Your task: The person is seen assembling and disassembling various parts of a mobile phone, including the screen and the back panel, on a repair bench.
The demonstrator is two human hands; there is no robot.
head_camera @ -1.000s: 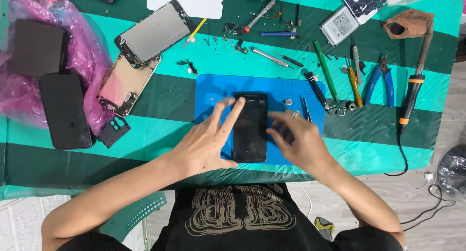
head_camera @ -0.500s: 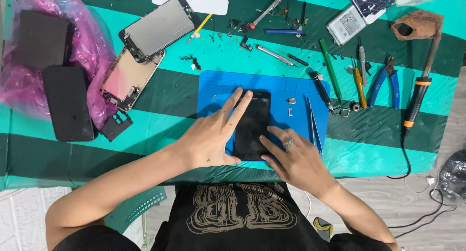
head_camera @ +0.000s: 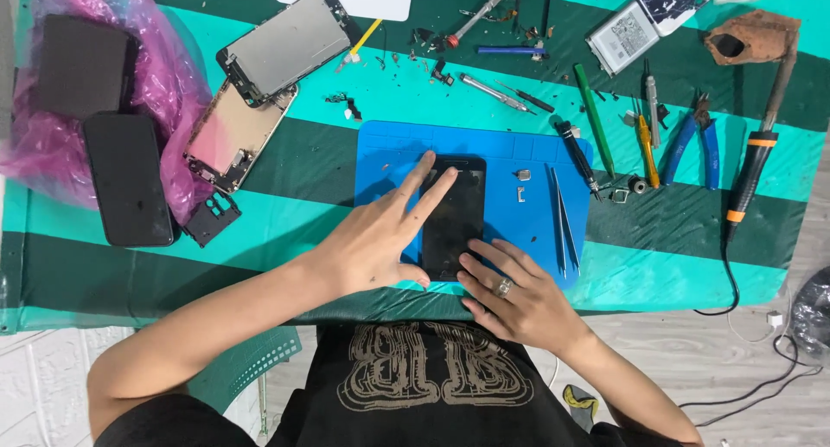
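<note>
with both open hands, left hand (head_camera: 380, 239) and right hand (head_camera: 517, 298), flat on the black phone (head_camera: 454, 218) mid blue mat (head_camera: 380, 157), pressing screen down; probably needs even pressure next.

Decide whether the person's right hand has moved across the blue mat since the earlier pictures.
Yes. The right hand has slid toward the near edge of the blue mat, off the middle of the black phone.

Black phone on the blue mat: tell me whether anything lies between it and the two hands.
Nothing does. The left hand rests its fingers directly on the black phone, and the right hand touches its lower edge on the blue mat.
</note>
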